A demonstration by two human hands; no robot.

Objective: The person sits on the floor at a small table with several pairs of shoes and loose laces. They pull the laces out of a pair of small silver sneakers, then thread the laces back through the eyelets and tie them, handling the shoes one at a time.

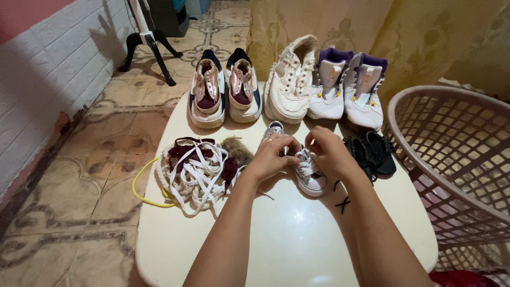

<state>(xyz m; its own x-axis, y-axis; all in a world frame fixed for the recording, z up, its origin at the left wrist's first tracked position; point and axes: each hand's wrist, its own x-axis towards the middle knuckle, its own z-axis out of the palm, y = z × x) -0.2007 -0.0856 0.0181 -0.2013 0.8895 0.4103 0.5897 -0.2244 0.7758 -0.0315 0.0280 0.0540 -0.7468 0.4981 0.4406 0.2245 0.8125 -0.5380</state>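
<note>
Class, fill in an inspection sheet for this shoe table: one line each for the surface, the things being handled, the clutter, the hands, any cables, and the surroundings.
Surface: cream rounded table, glossy, bare at the near end.
Things in hand: small silver shoe with white laces, a second silver shoe partly hidden behind the hands.
Clutter: pile of loose laces, white, maroon and yellow; small black shoes; rose-gold pair, white sneaker and white-and-purple pair lined along the far edge.
Hands: left hand and right hand both pinch at the small shoe's laces.
Cables: nothing seen.
Surroundings: patterned tile floor, white brick wall, black stand legs, yellow curtain, plastic lattice basket at right.
</note>
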